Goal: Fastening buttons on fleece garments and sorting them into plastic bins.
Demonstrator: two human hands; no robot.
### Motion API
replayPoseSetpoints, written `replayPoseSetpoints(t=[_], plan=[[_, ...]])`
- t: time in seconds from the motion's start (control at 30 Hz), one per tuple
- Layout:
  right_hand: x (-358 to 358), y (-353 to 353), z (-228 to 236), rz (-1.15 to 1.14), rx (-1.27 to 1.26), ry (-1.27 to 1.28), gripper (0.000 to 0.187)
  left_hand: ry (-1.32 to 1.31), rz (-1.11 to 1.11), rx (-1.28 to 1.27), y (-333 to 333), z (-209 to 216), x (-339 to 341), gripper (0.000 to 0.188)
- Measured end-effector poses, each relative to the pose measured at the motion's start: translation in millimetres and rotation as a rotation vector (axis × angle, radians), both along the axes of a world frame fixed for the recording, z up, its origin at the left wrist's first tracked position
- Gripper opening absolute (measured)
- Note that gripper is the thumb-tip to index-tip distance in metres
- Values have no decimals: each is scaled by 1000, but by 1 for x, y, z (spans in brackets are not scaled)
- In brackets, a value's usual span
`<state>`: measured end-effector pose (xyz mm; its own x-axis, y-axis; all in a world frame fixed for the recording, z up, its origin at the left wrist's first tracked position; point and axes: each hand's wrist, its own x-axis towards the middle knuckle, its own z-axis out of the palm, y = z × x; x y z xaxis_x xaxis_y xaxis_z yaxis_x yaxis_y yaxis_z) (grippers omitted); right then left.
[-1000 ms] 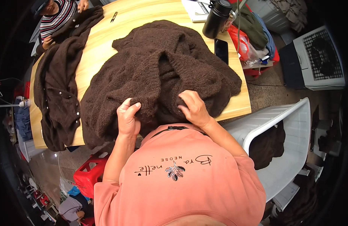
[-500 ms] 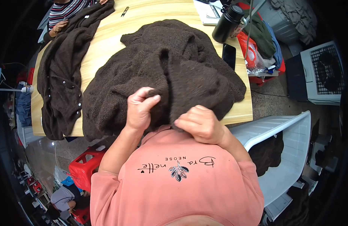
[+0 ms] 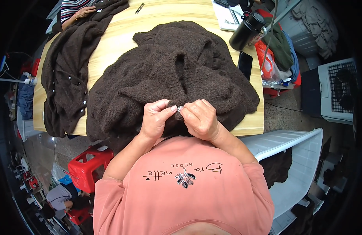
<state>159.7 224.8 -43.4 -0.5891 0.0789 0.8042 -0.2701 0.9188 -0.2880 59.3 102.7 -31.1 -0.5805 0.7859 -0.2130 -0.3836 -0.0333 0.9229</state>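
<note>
A dark brown knitted cardigan (image 3: pixel 141 78) lies heaped on the table in front of me. At its near edge, my left hand (image 3: pixel 156 119) is closed, thumb and forefinger pinching the knit beside a small shiny button (image 3: pixel 180 109). My right hand (image 3: pixel 201 119) is closed from the other side, its fingertips meeting the left ones at that button. An open slit runs up the cardigan's front just beyond my fingers. Knit and fingers hide how the button sits in the cloth.
Another dark button-front garment (image 3: pixel 67 74) lies at left, with a co-worker's hand (image 3: pixel 85 11) on its far end. Thread snips (image 3: pixel 139 8), a black bottle (image 3: pixel 247 31) and a phone (image 3: pixel 245 64) rest on the wooden table (image 3: pixel 114 51). A white bin (image 3: pixel 294 172) stands right, a red stool (image 3: pixel 88 164) left.
My hands have come together at the cardigan's front edge, and a shiny button now shows between them. The flap turned over at right has been folded back. The co-worker's hand has shifted.
</note>
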Motion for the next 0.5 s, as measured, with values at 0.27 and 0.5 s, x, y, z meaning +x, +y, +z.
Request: replayPoseSetpoints(t=[0.27, 0.5], plan=[[-5, 6, 1, 107, -130, -141, 14, 318, 89, -4, -4, -7, 3, 10], [-9, 17, 11, 301, -570, -468, 16, 427, 63, 11, -7, -8, 1, 15]])
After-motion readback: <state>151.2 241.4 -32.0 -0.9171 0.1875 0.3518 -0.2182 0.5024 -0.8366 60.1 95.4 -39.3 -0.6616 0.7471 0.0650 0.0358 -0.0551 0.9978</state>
